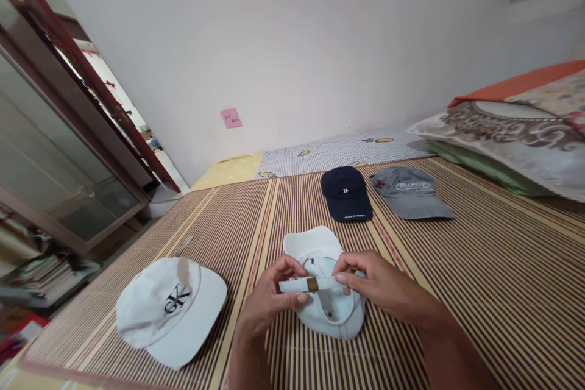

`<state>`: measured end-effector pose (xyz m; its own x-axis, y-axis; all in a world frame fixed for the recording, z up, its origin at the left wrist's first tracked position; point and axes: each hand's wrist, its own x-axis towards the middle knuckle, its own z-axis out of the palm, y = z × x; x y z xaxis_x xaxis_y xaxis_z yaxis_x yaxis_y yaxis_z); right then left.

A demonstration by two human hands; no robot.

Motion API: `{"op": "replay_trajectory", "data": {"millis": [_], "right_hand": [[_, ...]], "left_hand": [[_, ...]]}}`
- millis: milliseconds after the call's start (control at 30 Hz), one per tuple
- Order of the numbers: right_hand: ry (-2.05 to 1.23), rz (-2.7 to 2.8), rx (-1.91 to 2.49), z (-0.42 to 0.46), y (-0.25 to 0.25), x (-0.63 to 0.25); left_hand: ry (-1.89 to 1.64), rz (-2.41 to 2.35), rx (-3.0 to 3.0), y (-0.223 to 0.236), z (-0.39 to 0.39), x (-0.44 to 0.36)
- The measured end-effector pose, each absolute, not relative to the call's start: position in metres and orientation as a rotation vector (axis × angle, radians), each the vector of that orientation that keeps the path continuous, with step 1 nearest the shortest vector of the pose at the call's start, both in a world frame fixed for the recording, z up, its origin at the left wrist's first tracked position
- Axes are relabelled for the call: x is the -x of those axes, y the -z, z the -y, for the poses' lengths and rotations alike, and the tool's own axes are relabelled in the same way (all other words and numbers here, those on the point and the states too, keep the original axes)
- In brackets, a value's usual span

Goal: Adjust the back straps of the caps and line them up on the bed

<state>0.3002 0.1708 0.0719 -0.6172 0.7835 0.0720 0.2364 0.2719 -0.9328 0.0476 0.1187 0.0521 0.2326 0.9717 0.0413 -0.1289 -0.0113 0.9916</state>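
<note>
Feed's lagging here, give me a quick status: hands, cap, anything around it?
Left hand and right hand both pinch the back strap of the pale blue cap. White cap beside left hand, apart. Navy cap and grey cap lie farther off.

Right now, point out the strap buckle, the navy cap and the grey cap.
strap buckle (pixel 312 284), head view, brown clasp on the strap
navy cap (pixel 346 192), head view, crown
grey cap (pixel 411 192), head view, crown

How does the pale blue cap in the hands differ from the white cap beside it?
The pale blue cap is pinched at its back strap by the left hand and right hand; the white cap lies untouched. The pale blue cap shows a tiny dark emblem, the white cap large black letters. The pale blue cap's brim points away, the white cap's toward the camera. Both rest on the striped mat.
</note>
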Motion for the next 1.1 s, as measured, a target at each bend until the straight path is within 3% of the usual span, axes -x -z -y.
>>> {"op": "replay_trajectory", "data": {"millis": [1100], "right_hand": [[-1.34,2.013,0.84,-0.166,-0.078,-0.29]], "left_hand": [[-1.053,-1.004,-1.172,-0.025,-0.13,-0.069]]}}
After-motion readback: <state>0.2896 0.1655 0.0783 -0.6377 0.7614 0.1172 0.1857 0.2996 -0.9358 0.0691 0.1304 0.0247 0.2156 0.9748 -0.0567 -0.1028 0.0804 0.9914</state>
